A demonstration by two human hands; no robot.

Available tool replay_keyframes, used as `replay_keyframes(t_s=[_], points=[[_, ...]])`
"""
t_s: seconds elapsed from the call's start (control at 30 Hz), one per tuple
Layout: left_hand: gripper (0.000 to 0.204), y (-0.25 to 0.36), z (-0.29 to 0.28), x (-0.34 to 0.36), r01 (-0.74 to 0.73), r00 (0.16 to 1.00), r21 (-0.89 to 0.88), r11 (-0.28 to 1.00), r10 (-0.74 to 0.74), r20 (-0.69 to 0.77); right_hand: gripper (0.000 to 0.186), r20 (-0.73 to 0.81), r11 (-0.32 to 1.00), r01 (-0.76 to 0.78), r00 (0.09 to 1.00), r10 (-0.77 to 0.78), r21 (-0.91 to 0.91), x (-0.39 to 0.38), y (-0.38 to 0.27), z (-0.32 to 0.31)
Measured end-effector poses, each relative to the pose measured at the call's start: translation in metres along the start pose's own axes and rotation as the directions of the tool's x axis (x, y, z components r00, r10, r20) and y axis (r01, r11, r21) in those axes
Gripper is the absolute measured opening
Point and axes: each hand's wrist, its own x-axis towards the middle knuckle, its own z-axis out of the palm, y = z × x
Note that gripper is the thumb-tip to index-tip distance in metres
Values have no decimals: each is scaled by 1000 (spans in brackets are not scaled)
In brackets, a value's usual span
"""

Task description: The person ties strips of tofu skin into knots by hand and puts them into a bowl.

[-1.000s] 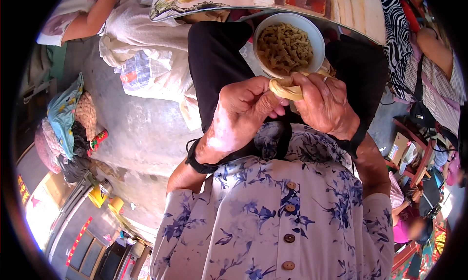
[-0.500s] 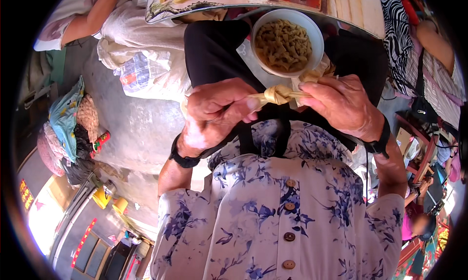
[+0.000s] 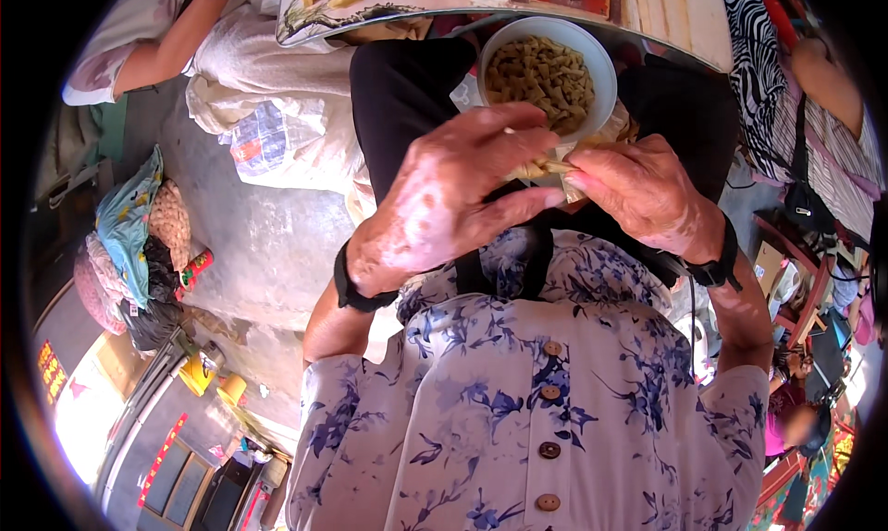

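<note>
1. Tan strip (image 3: 534, 169), one: between the two hands, just on the wearer's side of the bowl; partly hidden by fingers
2. Right hand (image 3: 650, 198): thumb and fingers pinched on one end of the strip
3. Left hand (image 3: 435, 198): thumb and fingers parted, strip showing in the gap (whether any fingertip touches it, cannot tell)
4. Risk, slip: the right pinch looks like the only sure hold; a loose pinch or a sharp tug could drop the strip into the bowl or the lap
5. Risk, tear: a hard pull on the strip, judged thin and pliable, could split it
6. Risk, spill: pale bowl (image 3: 607, 92) of short brown pieces (image 3: 539, 68), seated between the knees; a shifting knee or a low knuckle could tip it
7. Edges: worktop (image 3: 661, 18) rim runs just beyond the bowl; black trouser legs (image 3: 393, 115) flank it; contact of rim and bowl, cannot tell
8. Room: tightest forward, where bowl and worktop stand; widest leftward, above grey floor (image 3: 268, 244), with a pale sack (image 3: 305, 147) beside the left knee
</note>
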Motion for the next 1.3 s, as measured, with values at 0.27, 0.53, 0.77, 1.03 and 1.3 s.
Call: replay_keyframes(t_s=[0.27, 0.53, 0.77, 1.03, 1.3], points=[[20, 6, 9, -14, 10, 970, -199, 980, 39, 238, 21, 170, 1000, 28, 985, -27, -2, -18, -6, -6], [22, 7, 27, -7, -106, 990, 53, 993, 100, 95, 23, 212, 998, 1, 977, 13, -68, -23, -1, 5], [15, 15, 19, -20, -192, 891, -25, 981, 185, 415, 26, 379, 986, -82, 925, 20, 146, -41, -11, -7], [15, 1, -44, 8, 134, 956, 41, 990, -140, 259, 23, 34, 990, -54, 998, 50, 128, -1, 14, 2], [19, -64, -24, 94, 224, 974, -55, 973, -222, 41, 23, -72, 967, -252, 966, 250, -23, 39, 87, -43]])
